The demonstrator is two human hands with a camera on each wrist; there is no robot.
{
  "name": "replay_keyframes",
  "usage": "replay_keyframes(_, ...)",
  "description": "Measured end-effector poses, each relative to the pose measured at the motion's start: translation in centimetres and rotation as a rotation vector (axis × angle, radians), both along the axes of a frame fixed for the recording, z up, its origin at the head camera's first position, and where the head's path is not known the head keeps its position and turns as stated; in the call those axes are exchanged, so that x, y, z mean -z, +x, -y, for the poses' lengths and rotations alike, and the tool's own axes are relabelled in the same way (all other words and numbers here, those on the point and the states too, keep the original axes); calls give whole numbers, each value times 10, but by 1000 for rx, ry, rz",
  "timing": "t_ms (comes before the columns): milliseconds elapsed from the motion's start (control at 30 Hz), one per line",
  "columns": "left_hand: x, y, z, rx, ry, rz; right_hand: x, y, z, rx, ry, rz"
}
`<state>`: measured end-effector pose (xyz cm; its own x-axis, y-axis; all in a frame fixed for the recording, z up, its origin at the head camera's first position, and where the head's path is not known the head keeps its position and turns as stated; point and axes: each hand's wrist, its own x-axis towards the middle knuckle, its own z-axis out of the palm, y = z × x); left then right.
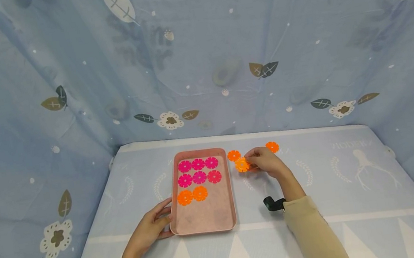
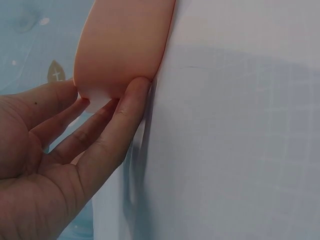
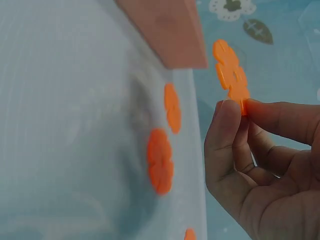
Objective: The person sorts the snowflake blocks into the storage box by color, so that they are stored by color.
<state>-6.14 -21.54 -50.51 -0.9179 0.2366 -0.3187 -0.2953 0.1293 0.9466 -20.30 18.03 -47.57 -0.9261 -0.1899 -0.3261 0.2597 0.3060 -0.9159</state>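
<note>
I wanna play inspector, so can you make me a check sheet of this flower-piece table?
Surface: table with a pale blue-and-white patterned cover.
Job's things: pink tray holding six pink pieces and two orange pieces; three loose orange pieces lie right of it, one partly hidden in the head view.
Clutter: nothing seen.
Left hand: holds the tray's left edge.
Right hand: pinches another orange piece above the table.
Cables: nothing seen.
Surroundings: blue cloth with leaf and flower prints.
</note>
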Motion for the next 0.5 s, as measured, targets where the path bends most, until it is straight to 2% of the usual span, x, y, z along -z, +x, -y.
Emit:
replay_keyframes(200, 1, 0, 0, -6, -5, -3, -6, -2, 30, -19, -45, -31)
replay_keyframes(500, 0, 0, -1, -7, -9, -7, -10, 4, 67, -62, -108, -46)
